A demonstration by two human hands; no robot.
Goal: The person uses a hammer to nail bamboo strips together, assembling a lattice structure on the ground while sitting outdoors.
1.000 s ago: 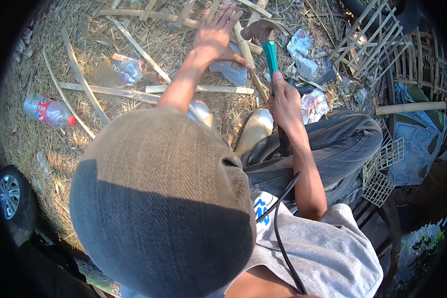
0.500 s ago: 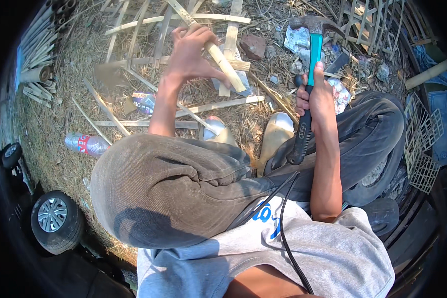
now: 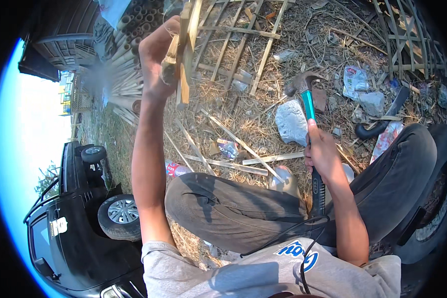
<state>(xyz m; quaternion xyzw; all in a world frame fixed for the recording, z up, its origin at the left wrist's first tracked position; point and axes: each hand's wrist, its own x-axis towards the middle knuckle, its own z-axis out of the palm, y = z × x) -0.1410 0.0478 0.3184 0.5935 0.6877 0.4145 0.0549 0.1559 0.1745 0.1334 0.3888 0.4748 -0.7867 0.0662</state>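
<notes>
On straw-littered ground, left hand grip clenched on bamboo strips, right hand grip clenched on hammer, black truck nearby

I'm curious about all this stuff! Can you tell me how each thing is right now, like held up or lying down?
Left hand: raised, gripping the pale split bamboo strips.
Right hand: closed round the teal-handled claw hammer, head up.
Grey flat stone: lying on straw.
Clear plastic bottle with red label: lying on its side.
Bamboo lattice frame: flat on the ground.

Left hand holds wood strips raised at left; right hand grips hammer (head up), stone just left.
</notes>
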